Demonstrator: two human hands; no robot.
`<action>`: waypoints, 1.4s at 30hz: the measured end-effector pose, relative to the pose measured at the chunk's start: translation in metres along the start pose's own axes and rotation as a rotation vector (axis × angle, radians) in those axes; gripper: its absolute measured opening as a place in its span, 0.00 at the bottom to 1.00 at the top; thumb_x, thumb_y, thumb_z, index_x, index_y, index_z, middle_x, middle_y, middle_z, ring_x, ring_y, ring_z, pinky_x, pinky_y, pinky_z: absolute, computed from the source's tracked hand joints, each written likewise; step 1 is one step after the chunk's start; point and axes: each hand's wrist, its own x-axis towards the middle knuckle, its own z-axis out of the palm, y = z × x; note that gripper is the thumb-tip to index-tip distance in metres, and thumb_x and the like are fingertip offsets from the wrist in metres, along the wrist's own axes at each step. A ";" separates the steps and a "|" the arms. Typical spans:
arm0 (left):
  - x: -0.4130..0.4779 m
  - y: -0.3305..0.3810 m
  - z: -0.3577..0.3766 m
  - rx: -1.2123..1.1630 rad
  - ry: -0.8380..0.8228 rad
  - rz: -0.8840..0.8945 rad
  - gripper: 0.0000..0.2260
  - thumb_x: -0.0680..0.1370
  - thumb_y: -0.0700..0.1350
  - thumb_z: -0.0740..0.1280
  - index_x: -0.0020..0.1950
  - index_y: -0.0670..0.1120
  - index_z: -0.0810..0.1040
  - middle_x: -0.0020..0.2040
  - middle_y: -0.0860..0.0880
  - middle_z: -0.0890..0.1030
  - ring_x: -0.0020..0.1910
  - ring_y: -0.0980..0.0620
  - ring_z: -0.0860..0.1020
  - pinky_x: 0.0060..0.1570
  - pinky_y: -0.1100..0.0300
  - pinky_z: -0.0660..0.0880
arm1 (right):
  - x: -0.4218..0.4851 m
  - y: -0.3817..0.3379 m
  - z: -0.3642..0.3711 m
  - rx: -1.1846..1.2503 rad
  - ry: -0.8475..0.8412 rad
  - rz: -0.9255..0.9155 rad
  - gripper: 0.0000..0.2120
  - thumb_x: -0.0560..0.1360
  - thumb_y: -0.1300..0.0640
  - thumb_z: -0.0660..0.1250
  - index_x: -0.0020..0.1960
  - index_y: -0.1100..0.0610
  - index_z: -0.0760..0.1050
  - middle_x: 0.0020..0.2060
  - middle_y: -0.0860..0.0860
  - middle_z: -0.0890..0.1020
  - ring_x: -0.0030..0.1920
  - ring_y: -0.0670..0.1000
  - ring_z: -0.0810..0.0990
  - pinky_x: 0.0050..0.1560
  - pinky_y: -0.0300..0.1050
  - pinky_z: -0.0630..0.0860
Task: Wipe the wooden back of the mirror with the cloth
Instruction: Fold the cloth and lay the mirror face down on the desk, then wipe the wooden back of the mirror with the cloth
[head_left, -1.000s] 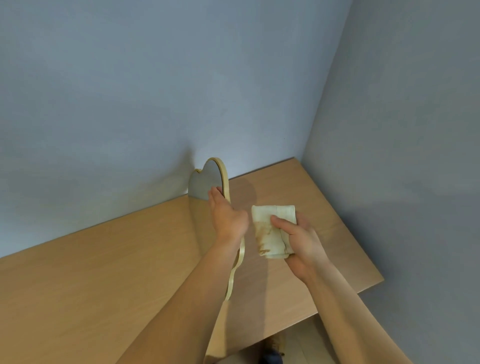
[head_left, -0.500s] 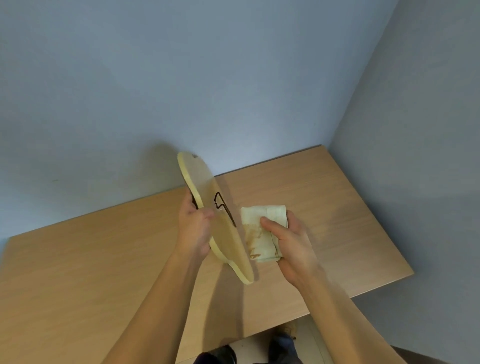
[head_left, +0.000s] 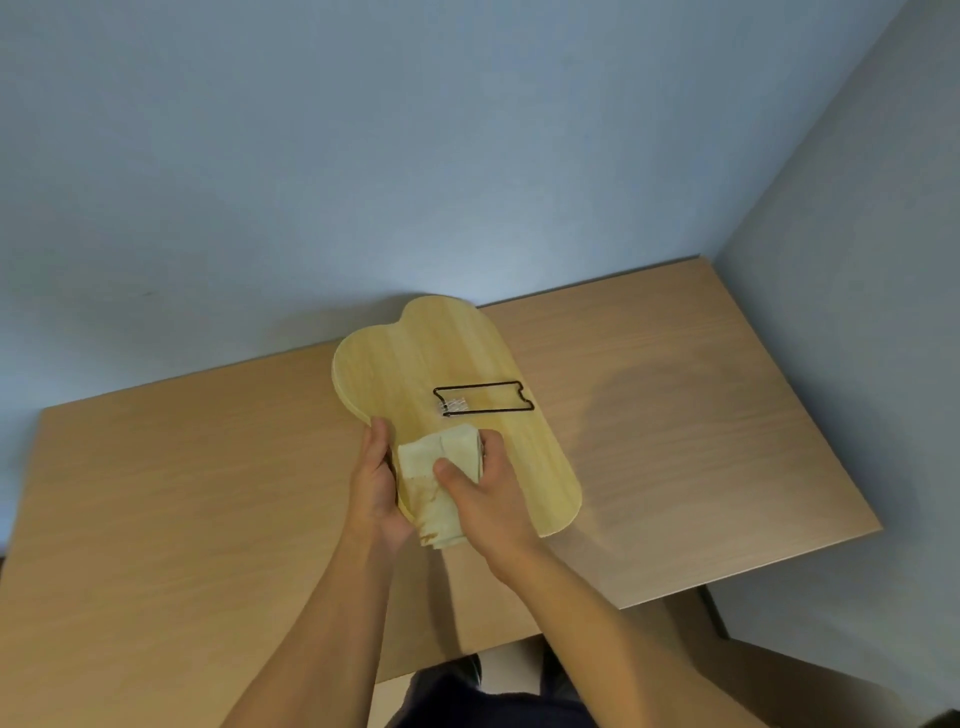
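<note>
Landmark for all places: the mirror (head_left: 452, 410), held wooden back up over the table (head_left: 701, 415).

1. Right hand (head_left: 488, 499), nearest the wearer: closed on the cloth (head_left: 436, 478), thumb on top, fingers wrapped over its far edge, pressing it onto the mirror's near left part.
2. Cloth: folded pale pad, soft weave, brownish stains along its near end.
3. Left hand (head_left: 374, 483), at the mirror's near left edge: fingers curled round the rim, carrying the mirror.
4. Mirror back: light, smooth wood with straight grain; rounded, lobed outline, thin edge. Glass side faces down, unseen. Whether any edge rests on the table cannot be told.
5. Wire stand (head_left: 485, 399), beyond the cloth toward the mirror's right edge: thin black metal loop, lying flat, fixed at its left end by a small pale patch.
6. Table, beneath and around the mirror: matt wood-grain laminate.

Risks, as judged: the cloth could snag the wire stand on a far stroke; hard pressure away from the one-handed hold could tip the mirror and knock the glass; the stained end could smear rather than clean.
</note>
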 end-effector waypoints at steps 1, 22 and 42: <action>0.000 -0.001 -0.004 -0.005 0.001 -0.066 0.37 0.82 0.67 0.60 0.83 0.43 0.69 0.80 0.35 0.72 0.70 0.34 0.79 0.63 0.40 0.80 | 0.000 0.006 0.008 -0.070 0.000 -0.015 0.13 0.80 0.59 0.69 0.61 0.49 0.70 0.54 0.45 0.83 0.52 0.44 0.84 0.51 0.37 0.81; 0.035 -0.026 -0.068 -0.161 -0.054 -0.092 0.31 0.81 0.66 0.65 0.80 0.52 0.74 0.76 0.44 0.80 0.74 0.37 0.77 0.65 0.32 0.76 | 0.023 0.095 -0.113 -0.803 0.336 -0.005 0.21 0.83 0.44 0.65 0.65 0.58 0.67 0.59 0.57 0.78 0.46 0.55 0.76 0.42 0.50 0.74; 0.042 -0.029 -0.072 -0.224 -0.032 -0.066 0.27 0.82 0.64 0.63 0.74 0.49 0.81 0.67 0.44 0.87 0.68 0.39 0.82 0.61 0.39 0.79 | 0.028 0.081 -0.028 -0.882 0.159 -0.192 0.17 0.83 0.44 0.65 0.61 0.58 0.72 0.51 0.56 0.83 0.45 0.62 0.81 0.54 0.55 0.73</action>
